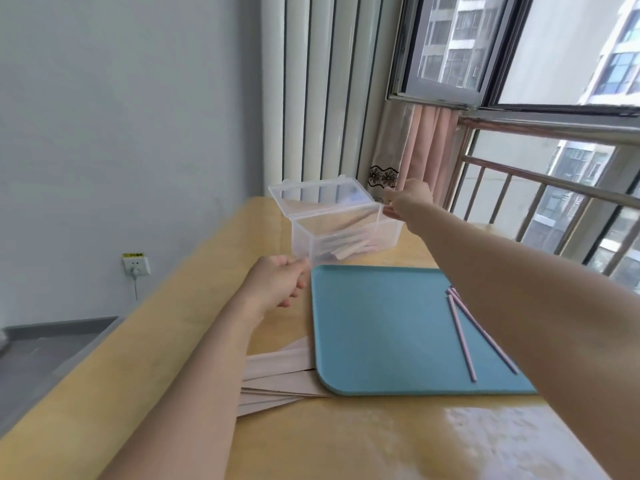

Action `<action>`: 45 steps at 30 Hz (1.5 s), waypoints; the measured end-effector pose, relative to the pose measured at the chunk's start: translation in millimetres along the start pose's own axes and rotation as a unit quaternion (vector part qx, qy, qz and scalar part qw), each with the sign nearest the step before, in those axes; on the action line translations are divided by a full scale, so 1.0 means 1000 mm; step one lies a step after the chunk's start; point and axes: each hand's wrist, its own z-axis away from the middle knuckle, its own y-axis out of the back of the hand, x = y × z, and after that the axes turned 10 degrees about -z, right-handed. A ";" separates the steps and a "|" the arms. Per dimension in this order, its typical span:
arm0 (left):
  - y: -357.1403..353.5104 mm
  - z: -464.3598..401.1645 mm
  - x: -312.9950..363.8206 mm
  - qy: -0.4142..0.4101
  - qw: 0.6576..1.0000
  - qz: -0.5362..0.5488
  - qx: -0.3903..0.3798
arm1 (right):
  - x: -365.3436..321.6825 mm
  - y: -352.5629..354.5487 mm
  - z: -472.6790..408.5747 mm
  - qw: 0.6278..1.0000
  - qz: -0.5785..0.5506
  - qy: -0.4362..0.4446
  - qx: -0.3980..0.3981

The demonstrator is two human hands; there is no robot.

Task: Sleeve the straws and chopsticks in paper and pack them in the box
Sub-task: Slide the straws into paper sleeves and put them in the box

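The clear plastic box stands on the yellow table at about 12 o'clock from the blue mat, just beyond its far edge. Its hinged lid is raised and leans back toward the wall. Inside the box lie several paper-sleeved pieces, but their ends are hard to tell apart through the plastic.

The right hand is at 3 o'clock of the box, at the right corner where lid and rim meet. Thumb and fingers are close together, as in a pinch, but I cannot tell what they hold.

The left hand is at 7 o'clock of the box, with fingers loosely curled and the fingertips touching or almost touching the near left corner. It holds nothing visible.

Pink straws lie on the mat toward 3 o'clock, partly under the right forearm. Paper sleeves lie stacked at 8 o'clock of the mat, partly beneath it.
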 end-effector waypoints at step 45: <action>-0.079 0.048 0.036 -0.066 0.952 0.123 -0.273 | 0.067 0.113 0.151 0.972 0.197 0.050 -0.115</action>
